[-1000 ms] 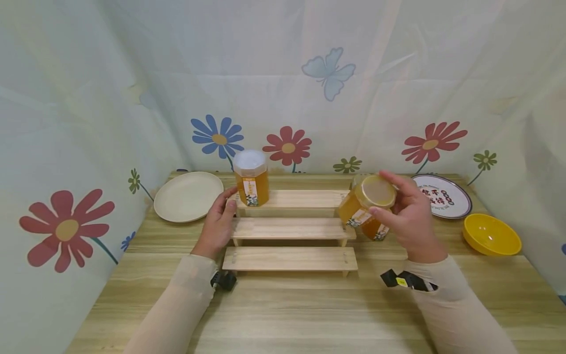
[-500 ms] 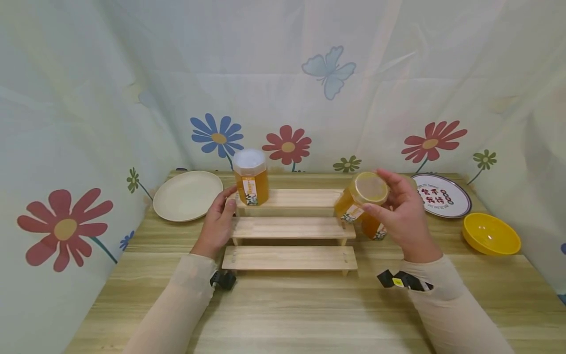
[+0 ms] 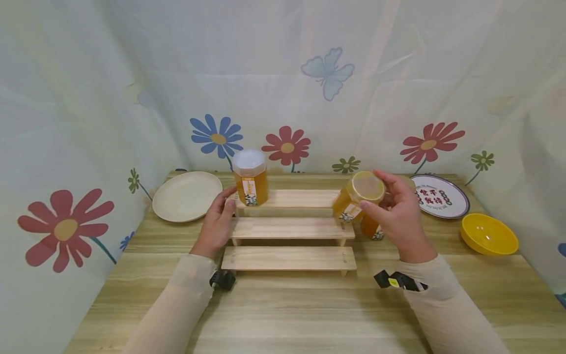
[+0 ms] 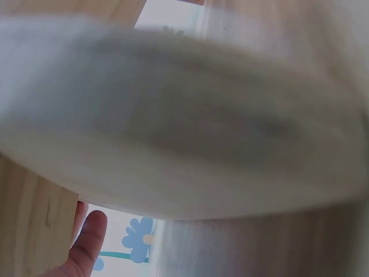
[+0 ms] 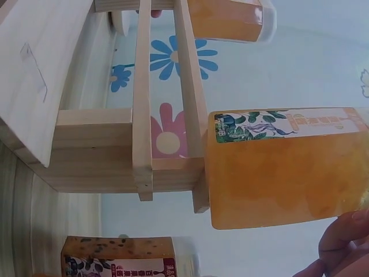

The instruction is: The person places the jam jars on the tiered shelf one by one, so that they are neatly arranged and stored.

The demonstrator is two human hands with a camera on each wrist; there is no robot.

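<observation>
A three-step wooden stand is on the table. My left hand holds the left end of its top step, thumb in front; the left wrist view shows the thumb beside the wood. On that step's left end stands an octagonal jar of amber honey with a white lid. My right hand grips a second honey jar near its lid, tilted at the step's right end. Whether its base touches the wood, I cannot tell. Partly hidden behind, a third jar with dark specks stands on the table.
A cream plate lies at the back left of the wooden table. On the right are a white plate with red characters and a yellow bowl. A flower-print curtain closes off the back and sides.
My right hand has carried its jar a little to the left, towards the top step's right end. The left hand and the jar on the step have stayed put.
</observation>
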